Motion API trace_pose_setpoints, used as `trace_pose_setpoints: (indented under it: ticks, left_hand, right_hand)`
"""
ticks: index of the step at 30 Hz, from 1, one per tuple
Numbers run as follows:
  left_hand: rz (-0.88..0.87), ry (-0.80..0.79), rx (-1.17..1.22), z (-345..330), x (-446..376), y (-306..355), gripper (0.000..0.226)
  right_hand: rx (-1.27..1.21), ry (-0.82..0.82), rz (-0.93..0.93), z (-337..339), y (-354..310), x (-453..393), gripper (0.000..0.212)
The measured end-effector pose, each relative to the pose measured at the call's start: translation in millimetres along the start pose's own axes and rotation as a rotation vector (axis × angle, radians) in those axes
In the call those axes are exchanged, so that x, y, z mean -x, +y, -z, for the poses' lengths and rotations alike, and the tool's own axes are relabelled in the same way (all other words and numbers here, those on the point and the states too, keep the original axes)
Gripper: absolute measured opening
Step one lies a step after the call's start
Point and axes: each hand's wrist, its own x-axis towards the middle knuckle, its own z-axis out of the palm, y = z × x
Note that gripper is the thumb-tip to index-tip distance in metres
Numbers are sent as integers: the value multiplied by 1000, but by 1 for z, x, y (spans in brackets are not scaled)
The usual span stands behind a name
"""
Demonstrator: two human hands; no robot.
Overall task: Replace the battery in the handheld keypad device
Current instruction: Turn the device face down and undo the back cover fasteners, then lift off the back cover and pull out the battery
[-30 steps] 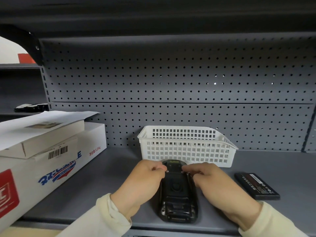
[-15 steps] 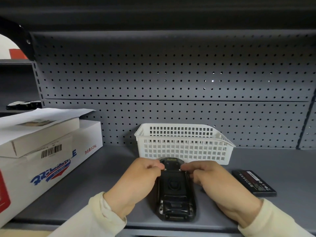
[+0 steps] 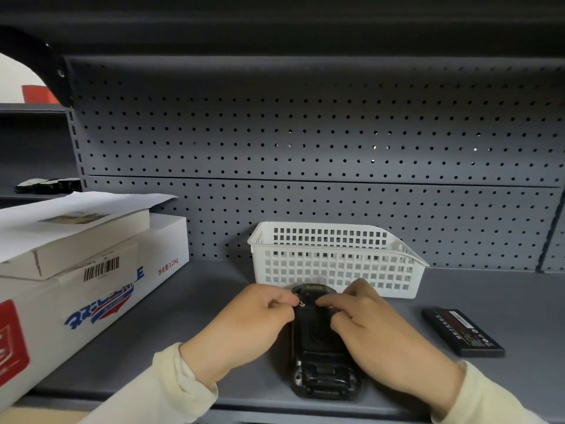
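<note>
the handheld keypad device (image 3: 321, 356) lies flat on the grey shelf (image 3: 195, 304), black, long axis running away from the person, its near end close to the shelf's front edge and its far end just in front of the white basket (image 3: 336, 258). what faces up is dark moulded plastic with no keys showing, so it looks to be the back side. both hands sit on its far half. the left hand (image 3: 253, 322) comes in from the left in a pale cream sleeve (image 3: 171, 390), fingers curled under, the thumb and forefinger tips pressed together at the device's upper left corner, pinching at something small there; what exactly is between them is too small to tell. the right hand (image 3: 379, 328) comes from the right, palm down over the device's right edge, its forefinger stretched across the top of the case toward the left hand's fingertips, the other fingers bent and resting on the housing. a loose battery (image 3: 461, 332), flat and black with a printed label, lies on the shelf to the right of the right hand, clear of it. a printed cardboard box (image 3: 91, 289) with a smaller white box (image 3: 76, 237) and a sheet of paper on top stands at the left. a perforated grey back panel (image 3: 305, 142) rises behind the basket.
</note>
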Motion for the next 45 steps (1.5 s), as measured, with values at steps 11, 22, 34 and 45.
trace_pose_setpoints:
  ticks: [11,22,34,45]
  left_hand:
    - [-4,-22,-41,1,4,6,33]
    - [3,24,39,1,2,17,8]
    - [61,38,318,14,4,30,10]
    - [112,118,154,64,-3,23,24]
  right_hand:
    - [-167,-161,-221,7,-16,-30,22]
    - [-317,-132,-199,27,-12,-24,18]
    - [-452,-112,-189,33,-18,-16,12]
    - [-455,-75,-140,14,-55,-51,19]
